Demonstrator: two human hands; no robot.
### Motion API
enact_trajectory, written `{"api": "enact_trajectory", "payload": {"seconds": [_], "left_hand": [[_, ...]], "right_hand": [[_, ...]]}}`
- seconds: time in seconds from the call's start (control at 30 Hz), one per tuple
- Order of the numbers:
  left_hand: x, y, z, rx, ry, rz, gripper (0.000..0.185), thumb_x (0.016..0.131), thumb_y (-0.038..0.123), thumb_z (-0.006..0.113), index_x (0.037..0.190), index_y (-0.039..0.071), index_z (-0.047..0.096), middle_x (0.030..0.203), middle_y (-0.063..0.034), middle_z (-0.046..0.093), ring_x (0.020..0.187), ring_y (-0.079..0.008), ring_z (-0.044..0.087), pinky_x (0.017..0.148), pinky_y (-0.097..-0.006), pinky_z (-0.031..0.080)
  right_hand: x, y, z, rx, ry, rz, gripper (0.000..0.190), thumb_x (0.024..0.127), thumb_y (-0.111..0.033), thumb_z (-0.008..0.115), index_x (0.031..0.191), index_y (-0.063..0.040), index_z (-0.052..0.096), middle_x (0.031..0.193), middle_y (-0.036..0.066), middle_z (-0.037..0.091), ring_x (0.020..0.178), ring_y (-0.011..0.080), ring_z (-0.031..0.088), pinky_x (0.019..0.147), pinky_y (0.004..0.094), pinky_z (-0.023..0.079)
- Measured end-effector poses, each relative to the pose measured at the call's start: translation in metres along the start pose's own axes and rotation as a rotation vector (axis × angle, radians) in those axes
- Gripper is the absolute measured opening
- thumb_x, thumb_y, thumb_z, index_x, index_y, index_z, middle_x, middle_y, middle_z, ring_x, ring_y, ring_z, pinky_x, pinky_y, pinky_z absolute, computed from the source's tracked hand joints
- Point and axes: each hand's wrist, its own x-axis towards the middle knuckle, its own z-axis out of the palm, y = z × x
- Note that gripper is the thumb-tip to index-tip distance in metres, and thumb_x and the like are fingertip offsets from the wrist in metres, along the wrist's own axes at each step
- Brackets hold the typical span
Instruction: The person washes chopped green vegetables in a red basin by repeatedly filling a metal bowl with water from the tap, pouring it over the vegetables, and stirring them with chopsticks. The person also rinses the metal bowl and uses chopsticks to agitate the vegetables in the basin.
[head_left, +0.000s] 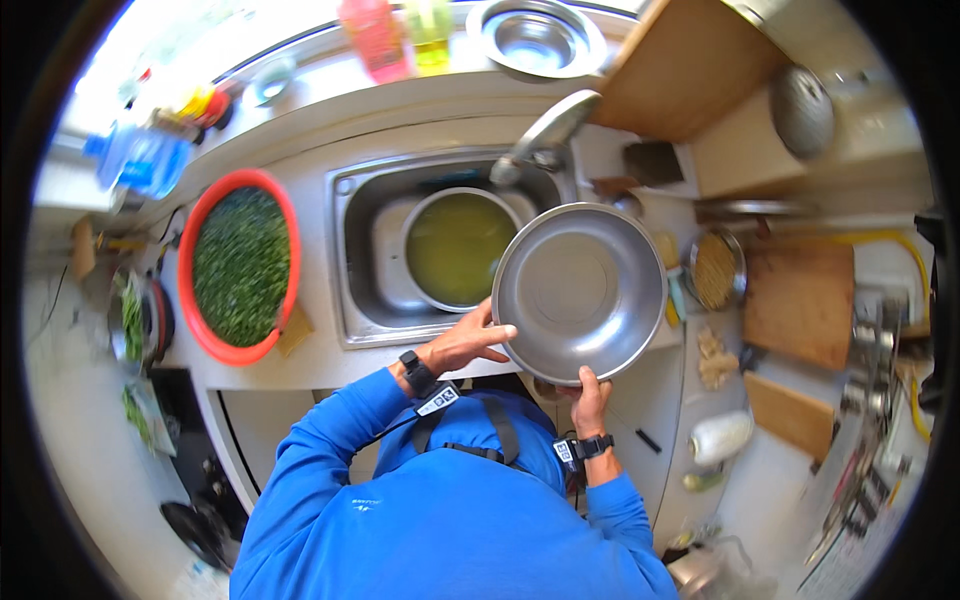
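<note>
An empty stainless steel bowl (570, 281) is held at the sink's front right corner. My right hand (590, 397) grips its near rim, thumb on the inside. At its left rim is my left hand (472, 337), fingers spread and thumb out; whether it bears any of the bowl's weight is unclear. In the steel sink (382, 300) stands a metal basin with greenish-yellow liquid (459, 247), its right edge partly hidden by the bowl. The faucet (551, 131) reaches over the sink's back right. Left of the sink, a red plastic basin (294, 255) holds chopped greens (240, 270).
Bottles (375, 37) and nested metal bowls (536, 37) stand on the window ledge. To the right are a bowl of yellowish-brown contents (714, 270), a wooden cutting board (799, 300) and a white roll (720, 437). A wok (199, 529) lies at lower left.
</note>
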Motion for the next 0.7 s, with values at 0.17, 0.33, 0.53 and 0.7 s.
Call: {"api": "enact_trajectory", "payload": {"seconds": [0.17,0.33,0.53,0.7], "left_hand": [[-0.041,-0.003,-0.02,-0.246,0.306,0.104,0.074,0.093,0.023,0.07,0.154,0.008,0.032,0.146,-0.0154,0.05,0.128,-0.0314,0.057,0.096,-0.0534,0.057],[-0.074,-0.012,-0.042,-0.354,0.512,0.277,0.061,0.087,0.001,0.056,0.147,0.003,0.042,0.136,-0.0157,0.057,0.116,-0.03,0.065,0.09,-0.0506,0.061],[-0.114,-0.012,-0.053,-0.444,0.698,0.236,0.048,0.086,-0.001,0.055,0.134,-0.007,0.05,0.122,-0.0185,0.064,0.107,-0.0328,0.069,0.09,-0.0529,0.061],[-0.125,0.004,-0.035,-0.492,0.741,0.294,0.046,0.085,0.0,0.055,0.131,-0.005,0.05,0.117,-0.0165,0.063,0.105,-0.0323,0.068,0.087,-0.052,0.062]], "right_hand": [[0.028,-0.022,0.04,-0.196,-0.337,0.097,0.036,0.093,-0.023,0.06,0.114,0.006,0.062,0.093,0.013,0.071,0.069,0.0218,0.071,0.057,0.0318,0.061],[0.083,-0.041,0.085,-0.196,-0.694,0.162,0.065,0.102,-0.06,0.045,0.119,0.001,0.064,0.102,0.014,0.073,0.087,0.0256,0.075,0.067,0.0375,0.065],[0.194,-0.045,0.137,-0.125,-0.418,0.264,0.046,0.102,-0.035,0.062,0.134,-0.002,0.056,0.101,0.01,0.07,0.069,0.0148,0.066,0.06,0.0243,0.053],[0.256,-0.042,0.18,-0.014,-0.372,0.271,0.037,0.102,-0.029,0.061,0.13,-0.006,0.056,0.102,0.009,0.069,0.081,0.0197,0.068,0.073,0.0356,0.057]]}}
